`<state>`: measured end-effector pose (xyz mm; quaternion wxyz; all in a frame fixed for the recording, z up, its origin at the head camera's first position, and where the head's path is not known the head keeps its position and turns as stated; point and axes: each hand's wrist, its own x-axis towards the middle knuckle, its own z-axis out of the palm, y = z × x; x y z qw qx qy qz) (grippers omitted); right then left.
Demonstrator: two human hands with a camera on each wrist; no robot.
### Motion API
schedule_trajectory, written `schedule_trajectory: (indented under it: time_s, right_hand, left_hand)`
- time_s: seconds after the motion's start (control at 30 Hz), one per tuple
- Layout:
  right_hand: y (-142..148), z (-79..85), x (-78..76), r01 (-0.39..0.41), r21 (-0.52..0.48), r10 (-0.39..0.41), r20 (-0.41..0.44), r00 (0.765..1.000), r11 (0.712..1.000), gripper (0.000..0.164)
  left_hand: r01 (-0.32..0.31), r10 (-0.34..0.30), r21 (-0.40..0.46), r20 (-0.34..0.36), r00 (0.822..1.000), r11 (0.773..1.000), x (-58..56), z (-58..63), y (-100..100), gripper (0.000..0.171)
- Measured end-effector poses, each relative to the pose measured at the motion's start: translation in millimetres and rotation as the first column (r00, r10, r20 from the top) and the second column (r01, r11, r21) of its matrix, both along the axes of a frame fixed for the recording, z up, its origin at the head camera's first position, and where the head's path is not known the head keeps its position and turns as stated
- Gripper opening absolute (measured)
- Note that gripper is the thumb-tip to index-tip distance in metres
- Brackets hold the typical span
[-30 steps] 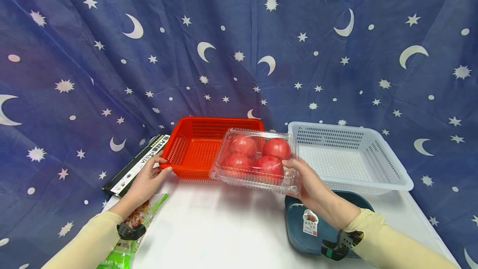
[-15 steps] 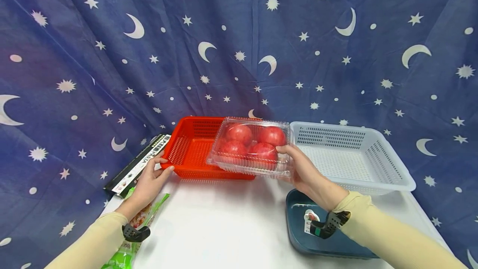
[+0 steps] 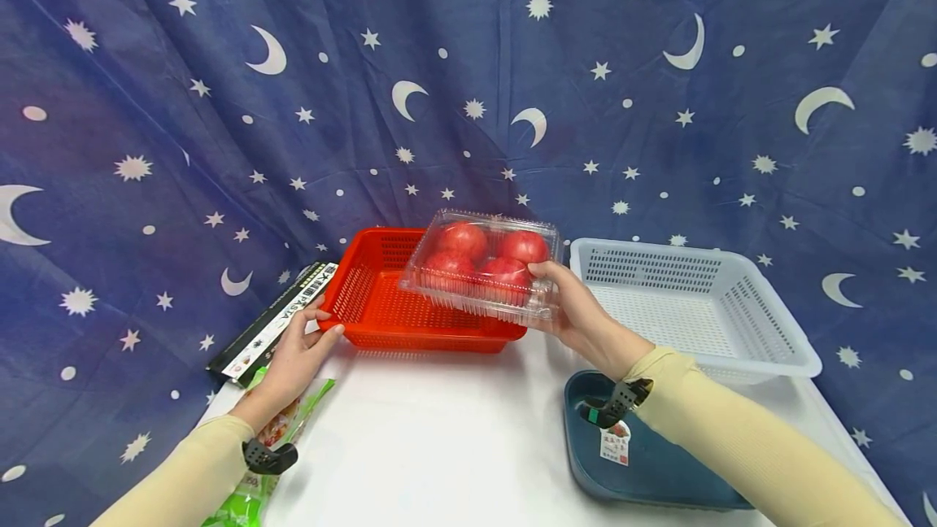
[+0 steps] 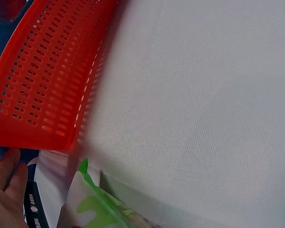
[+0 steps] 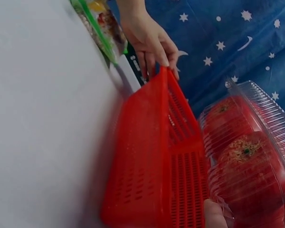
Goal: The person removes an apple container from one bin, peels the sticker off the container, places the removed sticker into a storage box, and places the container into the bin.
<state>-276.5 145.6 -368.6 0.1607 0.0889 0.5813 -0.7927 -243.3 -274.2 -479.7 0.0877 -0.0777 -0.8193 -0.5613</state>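
My right hand point(image 3: 578, 311) grips the right side of a clear plastic clamshell box point(image 3: 479, 265), thumb on top, fingers hidden beneath. Several round red fruits point(image 5: 249, 161) show through its plastic. The box hangs over the right half of a red perforated basket point(image 3: 432, 340), tilted with its right end lower. My left hand point(image 3: 296, 348) holds that basket's near left corner, thumb at the rim and fingers around the outer side. In the right wrist view the basket's wall point(image 5: 137, 156) stands beside the clamshell.
A white perforated basket point(image 3: 769, 360) stands at the right. In front of it sits a dark blue tub point(image 3: 659, 470) with a label. At the left lie a black-and-white pasta box point(image 3: 274, 328) and a green-edged food packet point(image 3: 245, 494). A starry curtain point(image 3: 468, 63) hangs behind the white table.
My right hand has carried the clamshell leftward and away from me, farther over the red basket. My left hand keeps its hold on the basket's corner.
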Motion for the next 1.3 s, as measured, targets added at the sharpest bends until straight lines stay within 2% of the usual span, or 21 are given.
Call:
schedule_trajectory:
  time_s: [0.23,0.57,0.77,1.03,1.3]
  right_hand:
    - [-8.7,1.0,-16.1,0.025,0.035,-0.026,0.008,1.0,0.999,0.047]
    - [-15.4,-4.8,-35.5,0.023,0.04,-0.022,-0.012,1.0,0.999,0.038]
    - [-19.8,-7.5,-43.6,0.02,0.046,-0.02,-0.004,1.0,0.999,0.047]
    - [-28.0,-10.4,-49.5,0.025,0.038,-0.025,0.004,1.0,0.999,0.051]
    - [-37.7,-12.0,-52.7,-0.016,0.031,0.016,0.006,1.0,0.999,0.06]
  left_hand:
    - [-0.026,0.025,-0.012,-0.028,0.999,1.0,-0.3,-2.9,0.6,0.043]
    - [-0.01,0.009,-0.006,-0.035,0.999,1.0,-0.6,-2.0,0.8,0.045]
    - [-0.018,0.017,-0.021,-0.038,0.999,1.0,-0.2,-0.6,0.4,0.044]
    - [0.0,0.001,0.017,-0.037,0.999,1.0,-1.9,-1.6,0.1,0.043]
    - [-0.003,0.003,-0.007,0.003,1.0,1.0,-0.3,0.0,-0.8,0.047]
